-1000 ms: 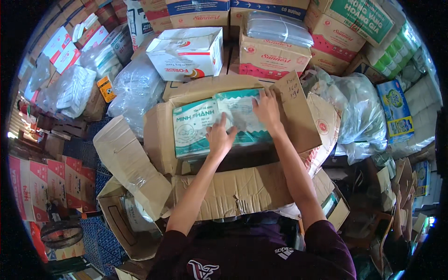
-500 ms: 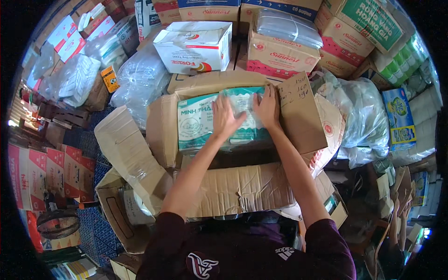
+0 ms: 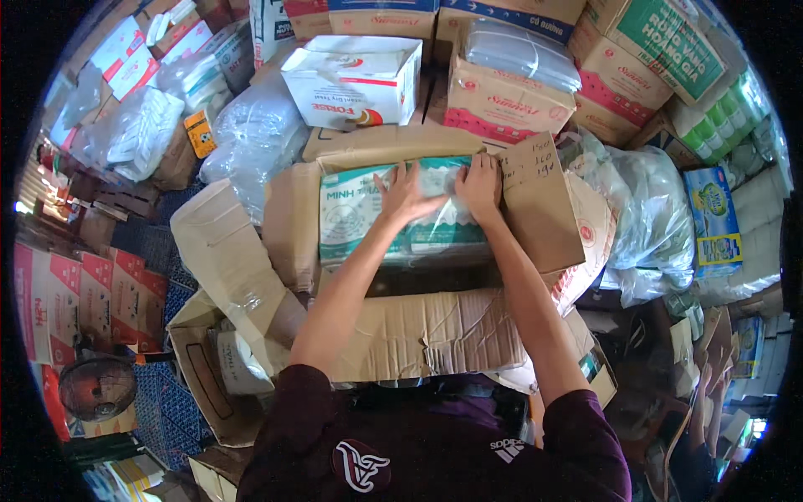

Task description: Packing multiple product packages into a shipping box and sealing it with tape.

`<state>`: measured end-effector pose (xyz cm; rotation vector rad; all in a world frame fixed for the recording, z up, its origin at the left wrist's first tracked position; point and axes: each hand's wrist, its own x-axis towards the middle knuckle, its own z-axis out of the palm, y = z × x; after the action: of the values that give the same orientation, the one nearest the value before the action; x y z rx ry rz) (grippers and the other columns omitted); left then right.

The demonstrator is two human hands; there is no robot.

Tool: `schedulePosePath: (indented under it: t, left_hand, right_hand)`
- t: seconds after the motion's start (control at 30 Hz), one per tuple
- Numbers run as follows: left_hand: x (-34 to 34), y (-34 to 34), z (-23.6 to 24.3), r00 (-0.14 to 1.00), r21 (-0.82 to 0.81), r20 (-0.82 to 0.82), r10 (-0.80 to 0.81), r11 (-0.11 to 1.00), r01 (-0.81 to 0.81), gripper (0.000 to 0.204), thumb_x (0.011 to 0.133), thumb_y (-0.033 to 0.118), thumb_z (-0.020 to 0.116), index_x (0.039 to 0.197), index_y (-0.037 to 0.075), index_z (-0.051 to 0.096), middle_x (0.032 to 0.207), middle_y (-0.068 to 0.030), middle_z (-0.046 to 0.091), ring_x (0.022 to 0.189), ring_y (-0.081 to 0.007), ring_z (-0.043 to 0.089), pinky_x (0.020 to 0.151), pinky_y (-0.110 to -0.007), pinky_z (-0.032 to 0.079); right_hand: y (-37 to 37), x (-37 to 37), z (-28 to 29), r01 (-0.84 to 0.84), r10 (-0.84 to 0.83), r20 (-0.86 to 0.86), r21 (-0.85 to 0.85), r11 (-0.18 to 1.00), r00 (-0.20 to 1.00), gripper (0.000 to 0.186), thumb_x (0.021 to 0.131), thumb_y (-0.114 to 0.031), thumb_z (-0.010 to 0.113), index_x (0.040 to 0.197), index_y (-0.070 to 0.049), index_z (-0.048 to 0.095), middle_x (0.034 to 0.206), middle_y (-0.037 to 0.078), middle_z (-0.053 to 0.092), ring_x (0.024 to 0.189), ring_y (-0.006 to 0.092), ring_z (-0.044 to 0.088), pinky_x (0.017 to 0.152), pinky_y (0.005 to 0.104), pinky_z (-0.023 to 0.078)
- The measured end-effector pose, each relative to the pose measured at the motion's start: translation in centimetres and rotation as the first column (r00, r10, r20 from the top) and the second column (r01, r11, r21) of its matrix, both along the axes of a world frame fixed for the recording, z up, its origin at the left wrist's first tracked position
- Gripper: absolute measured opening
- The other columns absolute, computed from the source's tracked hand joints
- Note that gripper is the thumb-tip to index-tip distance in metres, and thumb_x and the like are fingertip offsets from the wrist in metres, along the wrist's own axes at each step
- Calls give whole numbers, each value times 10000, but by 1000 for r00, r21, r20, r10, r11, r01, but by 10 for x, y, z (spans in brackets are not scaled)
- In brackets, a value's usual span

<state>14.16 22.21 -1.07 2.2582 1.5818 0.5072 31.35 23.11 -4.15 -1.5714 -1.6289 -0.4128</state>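
Note:
An open cardboard box (image 3: 393,339) stands in front of me. Inside it lie two green-and-white plastic packs side by side, a left pack (image 3: 347,222) and a right pack (image 3: 443,238). My left hand (image 3: 408,199) rests on top where the two packs meet, its fingers spread and its thumb pointing right. At the far right corner of the right pack, my right hand (image 3: 479,188) lies flat with its fingers stretched away from me, close to the box's inner wall. Neither hand is closed round anything. A dark gap shows on the near side of the packs.
The box's flaps stick outward, a long left flap (image 3: 222,251) and a right flap (image 3: 539,201) with handwriting. A second open box (image 3: 205,381) sits at lower left. Beyond are a white carton (image 3: 355,84), stacked brown cartons (image 3: 506,100), clear plastic bags (image 3: 648,217) and a fan (image 3: 98,389).
My left hand has shifted slightly right across the packs, its fingers more spread. My right hand stays at the right pack's far end, with its fingers moved a little. The packs hardly differ.

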Motion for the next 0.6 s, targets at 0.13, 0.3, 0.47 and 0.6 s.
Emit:
schedulePosePath:
  t: [0.13, 0.3, 0.47, 0.6]
  left_hand:
    - [16, -36, 10, 972, 12, -198, -129, 991, 134, 1179, 559, 678, 669, 1443, 91, 153, 1455, -310, 79, 1342, -502, 7, 995, -698, -7]
    - [2, -72, 10, 874, -108, -328, -359, 933, 343, 1145, 574, 446, 776, 1460, 210, 90, 1476, -276, -19, 1343, -502, -25, 1022, -665, 72]
    - [1, -71, -23, 919, 183, -313, -240, 934, 306, 1085, 603, 316, 810, 1449, 262, 134, 1476, -259, 6, 1338, -507, 23, 1049, -615, 148]
    - [10, -71, -19, 929, 201, -286, -235, 933, 298, 1085, 580, 373, 814, 1444, 255, 167, 1473, -256, 27, 1337, -502, 40, 1049, -615, 146]
  right_hand:
    - [4, 14, -12, 118, -115, 44, -83, 990, 992, 237, 737, -155, 567, 860, 40, 514, 883, 239, 570, 897, 389, 521, 813, 460, 421]
    - [1, 4, 0, 119, -102, 100, -193, 974, 990, 274, 756, -190, 549, 872, 59, 532, 866, 240, 590, 892, 373, 527, 866, 467, 370]
    - [2, -4, 10, 178, -109, 236, -295, 939, 966, 358, 790, -262, 544, 921, 71, 551, 887, 239, 609, 948, 385, 525, 879, 500, 363]
    - [0, 4, 3, 172, -126, 268, -154, 973, 955, 434, 820, -313, 526, 976, 92, 536, 970, 250, 598, 969, 395, 521, 881, 506, 358]
